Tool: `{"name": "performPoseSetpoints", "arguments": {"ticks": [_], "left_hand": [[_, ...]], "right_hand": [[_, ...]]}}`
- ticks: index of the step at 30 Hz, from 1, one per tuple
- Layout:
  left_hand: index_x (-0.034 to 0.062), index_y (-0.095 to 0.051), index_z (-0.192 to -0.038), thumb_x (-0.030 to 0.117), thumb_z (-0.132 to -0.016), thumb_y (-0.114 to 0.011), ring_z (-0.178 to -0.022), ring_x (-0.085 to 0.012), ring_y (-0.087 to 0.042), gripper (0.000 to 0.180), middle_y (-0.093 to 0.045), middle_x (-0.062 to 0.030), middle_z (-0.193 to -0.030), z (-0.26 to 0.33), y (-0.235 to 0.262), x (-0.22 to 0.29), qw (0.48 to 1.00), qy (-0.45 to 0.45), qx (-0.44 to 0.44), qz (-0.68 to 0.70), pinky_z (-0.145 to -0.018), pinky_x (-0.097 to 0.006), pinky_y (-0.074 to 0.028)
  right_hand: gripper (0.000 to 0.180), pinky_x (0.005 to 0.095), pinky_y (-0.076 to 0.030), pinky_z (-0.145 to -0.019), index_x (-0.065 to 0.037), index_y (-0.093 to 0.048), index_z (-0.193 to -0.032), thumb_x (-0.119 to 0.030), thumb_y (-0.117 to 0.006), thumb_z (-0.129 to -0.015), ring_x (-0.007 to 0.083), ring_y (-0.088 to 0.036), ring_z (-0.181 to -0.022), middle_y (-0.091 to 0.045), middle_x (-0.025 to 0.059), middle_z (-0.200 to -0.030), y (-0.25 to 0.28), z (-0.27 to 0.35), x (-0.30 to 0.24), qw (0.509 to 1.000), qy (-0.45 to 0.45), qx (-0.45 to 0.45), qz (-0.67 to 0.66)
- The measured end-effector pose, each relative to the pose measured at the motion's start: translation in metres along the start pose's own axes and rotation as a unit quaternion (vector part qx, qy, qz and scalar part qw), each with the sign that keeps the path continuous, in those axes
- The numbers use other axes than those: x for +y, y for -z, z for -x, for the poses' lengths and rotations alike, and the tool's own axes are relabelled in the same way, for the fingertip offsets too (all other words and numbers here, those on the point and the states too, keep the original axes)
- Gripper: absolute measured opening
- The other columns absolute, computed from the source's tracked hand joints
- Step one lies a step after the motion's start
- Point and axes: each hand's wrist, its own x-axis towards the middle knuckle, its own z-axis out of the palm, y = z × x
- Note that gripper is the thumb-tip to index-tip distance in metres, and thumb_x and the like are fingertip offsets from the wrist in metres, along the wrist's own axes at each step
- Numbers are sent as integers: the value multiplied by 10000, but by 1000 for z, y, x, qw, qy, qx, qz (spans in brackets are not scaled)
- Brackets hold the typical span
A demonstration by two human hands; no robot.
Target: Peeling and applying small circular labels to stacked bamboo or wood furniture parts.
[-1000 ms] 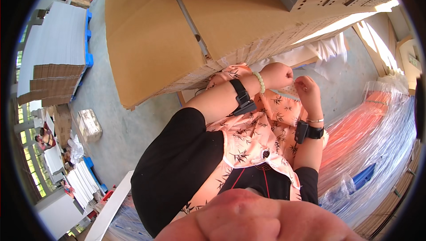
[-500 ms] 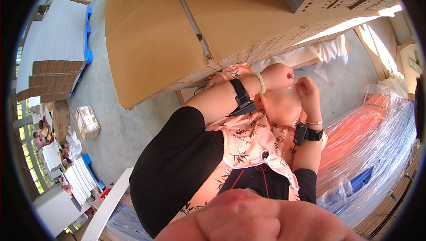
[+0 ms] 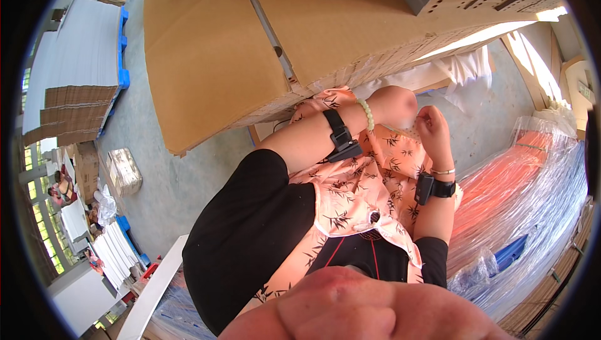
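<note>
My left hand [image 3: 398,104] is curled into a fist in front of my chest, with a pale bead bracelet and a black strap on its forearm. My right hand [image 3: 432,128] is raised right beside it, fingers pinched, with a thin bangle and a black strap at the wrist. A thin pale strip [image 3: 408,131] runs between the two hands and both seem to grip it. My peach patterned apron [image 3: 357,196] hangs beneath them. The left hand's fingers are hidden behind its back.
A large brown cardboard box [image 3: 250,46] stands just beyond my hands. Flat cardboard sheets [image 3: 69,52] lie stacked on a blue pallet at the left. A plastic-wrapped orange stack [image 3: 519,190] is at my right. A wrapped bundle [image 3: 125,171] lies on the grey floor. Other people sit at far left.
My left hand has drawn in closer to my right hand, so less of the pale strip shows between them. The right hand has hardly moved.
</note>
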Motion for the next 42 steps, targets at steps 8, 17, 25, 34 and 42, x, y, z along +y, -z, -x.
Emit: {"name": "performPoseSetpoints", "arguments": {"ticks": [8,17,25,34,42], "left_hand": [[91,-704,-896,275,-763,-657,-742,-244,-661,231,-686,-95,-792,2,2,-2,1000,18,-15,-21,-674,-357,-512],[92,-708,-922,280,-768,-647,-755,-264,-661,251,-687,-104,-801,5,0,-1,998,7,-46,-47,-692,-368,-510],[117,-710,-924,296,-776,-635,-735,-276,-650,244,-671,-107,-759,7,3,2,995,17,-57,-80,-670,-388,-500],[112,-702,-896,297,-789,-631,-712,-256,-645,226,-671,-79,-751,10,4,4,997,-9,-44,-56,-657,-369,-497],[105,-701,-936,303,-817,-652,-703,-215,-649,236,-683,-68,-764,12,5,6,1000,-13,7,-5,-644,-337,-496]], "right_hand": [[80,300,-502,-639,0,-548,-900,3,-592,-833,197,-603,-721,-584,117,-840,-4,-1,3,999,-31,-22,-32],[64,292,-517,-655,1,-550,-918,8,-576,-859,179,-617,-738,-596,99,-846,-6,0,2,999,-20,-16,-27],[79,293,-520,-616,-15,-561,-890,12,-592,-822,204,-631,-737,-607,100,-847,-8,-1,0,999,-6,-38,-7],[85,215,-466,-668,-9,-576,-919,22,-624,-857,67,-571,-754,-592,-4,-840,-8,-1,11,958,-115,-4,-261],[83,202,-444,-696,-10,-585,-930,15,-635,-869,58,-549,-775,-592,-11,-859,-5,1,16,923,-157,-25,-351]]}}
